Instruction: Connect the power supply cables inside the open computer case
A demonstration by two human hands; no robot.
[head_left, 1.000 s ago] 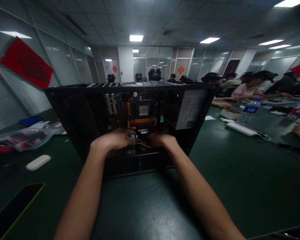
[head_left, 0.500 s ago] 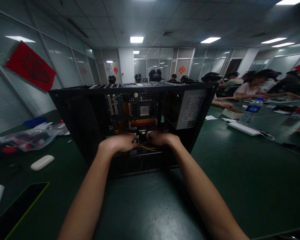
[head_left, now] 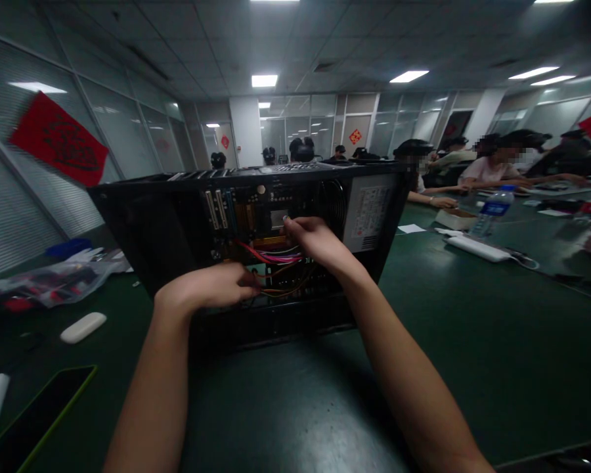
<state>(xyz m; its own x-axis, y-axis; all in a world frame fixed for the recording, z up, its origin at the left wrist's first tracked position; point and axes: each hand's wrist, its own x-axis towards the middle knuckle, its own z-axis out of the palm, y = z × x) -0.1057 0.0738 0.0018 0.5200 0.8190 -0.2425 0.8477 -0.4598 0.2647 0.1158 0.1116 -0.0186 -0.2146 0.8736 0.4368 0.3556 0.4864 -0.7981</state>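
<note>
Black metal case (head_left: 270, 320): my landmark; uncovered side towards me, standing on the green tabletop (head_left: 295, 394).
Coloured wires (head_left: 267, 255): red, pink and pale; across the case's interior, passing behind the right hand (head_left: 315, 240).
Orange wires (head_left: 283, 293): lower in the case; ends hidden from me.
Left hand (head_left: 219, 284): lower case interior, fingers curled beside the orange wires; grip, I cannot tell.
Right hand: before the case's board (head_left: 286, 199), fingertips drawn together; hold unclear to me.
Handling: I'd advise slack wires, light fingers, no scraping the board.
</note>
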